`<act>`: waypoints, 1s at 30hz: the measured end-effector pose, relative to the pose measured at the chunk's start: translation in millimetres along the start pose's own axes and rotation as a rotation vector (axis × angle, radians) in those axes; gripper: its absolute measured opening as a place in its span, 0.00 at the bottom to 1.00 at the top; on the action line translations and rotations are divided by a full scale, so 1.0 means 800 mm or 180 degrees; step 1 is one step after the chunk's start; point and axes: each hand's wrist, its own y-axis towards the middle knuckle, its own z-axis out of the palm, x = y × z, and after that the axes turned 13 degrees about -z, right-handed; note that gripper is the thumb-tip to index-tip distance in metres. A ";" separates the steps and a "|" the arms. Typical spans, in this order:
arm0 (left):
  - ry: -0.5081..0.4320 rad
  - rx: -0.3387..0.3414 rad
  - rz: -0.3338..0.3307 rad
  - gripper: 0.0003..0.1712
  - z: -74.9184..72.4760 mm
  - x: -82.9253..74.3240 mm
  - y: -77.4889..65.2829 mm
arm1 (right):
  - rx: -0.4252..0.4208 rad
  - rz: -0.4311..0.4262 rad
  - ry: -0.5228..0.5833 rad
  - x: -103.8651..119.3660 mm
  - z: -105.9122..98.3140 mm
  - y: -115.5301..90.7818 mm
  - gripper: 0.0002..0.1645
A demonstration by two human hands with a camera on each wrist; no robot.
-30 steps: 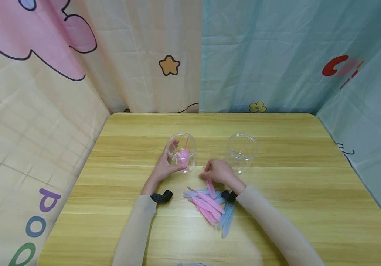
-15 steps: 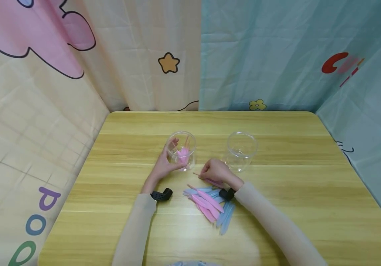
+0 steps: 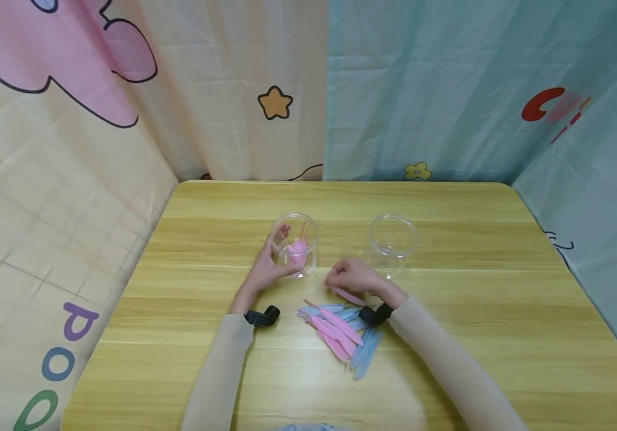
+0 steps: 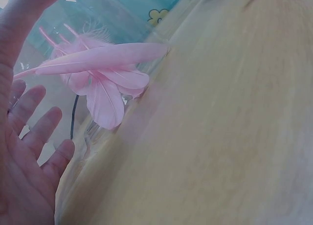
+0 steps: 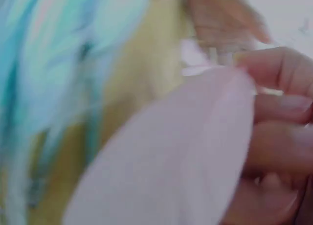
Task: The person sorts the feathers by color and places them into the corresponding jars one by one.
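On the left, my left hand [image 3: 264, 269] holds a clear cup [image 3: 313, 254], thumb in front and fingers round its far left side. Several pink feathers [image 4: 107, 78] stand inside this cup, their quills upward. My right hand [image 3: 355, 275] pinches one pink feather [image 3: 348, 296] between thumb and fingers, its vane slanting back toward the wrist. Blurred and close, that feather fills much of the right wrist view. Just below the right hand lies a loose pile of pink feathers [image 3: 337, 335] and blue feathers [image 3: 364, 356], overlapping on the table.
A second clear cup [image 3: 393, 242] with no feathers in it stands right of the first, just behind my right hand. The wooden table [image 3: 222, 206] meets patterned curtains [image 3: 421, 108] at its back and sides.
The feather in my right hand has swung from hanging downward to slanting toward the wrist. That hand has shifted only slightly. My left hand stays on the cup.
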 end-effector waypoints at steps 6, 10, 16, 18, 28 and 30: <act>0.0008 -0.0027 -0.0002 0.56 -0.001 -0.002 0.001 | -0.0061 -0.0318 0.1385 0.020 -0.024 -0.001 0.13; 0.0005 -0.0029 -0.0005 0.56 -0.002 -0.002 0.001 | -0.0327 -0.0731 0.2056 0.043 -0.037 0.008 0.14; 0.0001 0.0004 -0.0034 0.57 0.000 0.000 -0.001 | -0.1087 -0.1306 0.2450 0.084 -0.042 0.031 0.09; -0.0016 0.0015 -0.0049 0.57 0.000 0.002 -0.001 | -0.1348 -0.1430 0.2434 0.094 -0.040 0.041 0.06; -0.0016 -0.0008 -0.0040 0.56 -0.001 0.000 -0.002 | -0.1976 -0.1285 0.1723 0.118 -0.009 0.067 0.08; -0.0002 -0.0010 -0.0026 0.56 -0.001 0.000 -0.002 | -0.1942 -0.1191 0.1547 0.123 -0.005 0.062 0.09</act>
